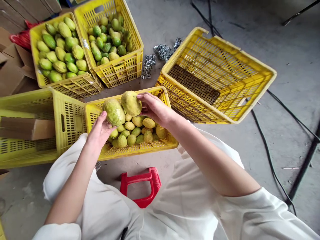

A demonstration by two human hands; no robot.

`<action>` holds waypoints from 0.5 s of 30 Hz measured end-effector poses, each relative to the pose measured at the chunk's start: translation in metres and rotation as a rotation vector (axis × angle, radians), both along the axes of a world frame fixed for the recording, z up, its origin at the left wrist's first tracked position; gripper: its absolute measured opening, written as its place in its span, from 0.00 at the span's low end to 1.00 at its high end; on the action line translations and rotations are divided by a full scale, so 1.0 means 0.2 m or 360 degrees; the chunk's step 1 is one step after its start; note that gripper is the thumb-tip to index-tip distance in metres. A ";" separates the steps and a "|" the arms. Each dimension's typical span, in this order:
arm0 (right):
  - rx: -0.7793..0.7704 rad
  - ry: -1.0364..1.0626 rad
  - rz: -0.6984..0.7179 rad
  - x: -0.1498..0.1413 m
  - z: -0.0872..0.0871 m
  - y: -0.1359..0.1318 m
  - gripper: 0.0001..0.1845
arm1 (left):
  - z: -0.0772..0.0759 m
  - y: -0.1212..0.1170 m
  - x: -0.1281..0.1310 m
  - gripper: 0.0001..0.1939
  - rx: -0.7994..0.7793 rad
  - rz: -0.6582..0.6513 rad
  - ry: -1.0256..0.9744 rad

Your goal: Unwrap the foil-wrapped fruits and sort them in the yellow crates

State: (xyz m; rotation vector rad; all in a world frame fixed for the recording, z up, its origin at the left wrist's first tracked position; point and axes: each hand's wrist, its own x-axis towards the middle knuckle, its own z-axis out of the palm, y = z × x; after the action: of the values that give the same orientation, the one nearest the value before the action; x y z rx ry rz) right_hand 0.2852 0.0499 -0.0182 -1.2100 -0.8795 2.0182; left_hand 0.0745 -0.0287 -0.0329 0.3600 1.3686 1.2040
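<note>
My left hand (101,130) is closed around a large, bumpy yellow-green citrus fruit (114,112). A second, yellower citrus fruit (131,103) is gripped by the fingers of my right hand (155,108). The two fruits are side by side, close together or touching, above a low yellow crate (137,152). Inside that crate lie several smaller yellow and green fruits (131,140), partly hidden behind my hands.
Two yellow crates of green-yellow fruit, one left (37,71) and one right (120,71), stand at the back. Another yellow crate (240,66) with no fruit visible sits right. At left, a crate (56,123) holds cardboard (30,128). A red stool (152,173), crumpled foil (163,51) and cables (265,146) are nearby.
</note>
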 end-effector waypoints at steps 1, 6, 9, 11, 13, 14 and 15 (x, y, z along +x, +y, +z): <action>-0.0009 0.0005 -0.0014 0.00 0.00 0.00 0.19 | 0.00 0.00 0.00 0.19 -0.0011 0.0003 -0.0008; 0.0024 -0.0033 0.0017 0.00 0.03 -0.01 0.20 | 0.02 0.00 -0.01 0.17 -0.0050 0.0022 0.0000; 0.0075 -0.0052 0.0091 0.00 0.04 -0.02 0.24 | 0.03 -0.01 -0.01 0.18 -0.0071 -0.0043 -0.0027; 0.0092 -0.0058 0.0118 0.00 0.05 -0.03 0.26 | 0.03 -0.02 -0.01 0.20 -0.0095 -0.0067 -0.0055; 0.0091 -0.0074 0.0119 0.00 0.05 -0.03 0.26 | 0.03 -0.03 -0.01 0.20 -0.0116 -0.0055 -0.0063; 0.0087 -0.0083 0.0116 0.00 0.05 -0.03 0.26 | 0.03 -0.03 -0.01 0.19 -0.0127 -0.0040 -0.0051; 0.0081 -0.0093 0.0108 0.00 0.05 -0.03 0.26 | 0.03 -0.03 0.00 0.19 -0.0137 -0.0017 -0.0032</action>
State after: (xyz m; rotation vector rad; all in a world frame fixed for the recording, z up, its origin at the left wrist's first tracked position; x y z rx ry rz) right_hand 0.2850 0.0448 -0.0091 -1.2317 -1.0068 2.0100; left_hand 0.0737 -0.0349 -0.0273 0.2937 1.3946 1.1334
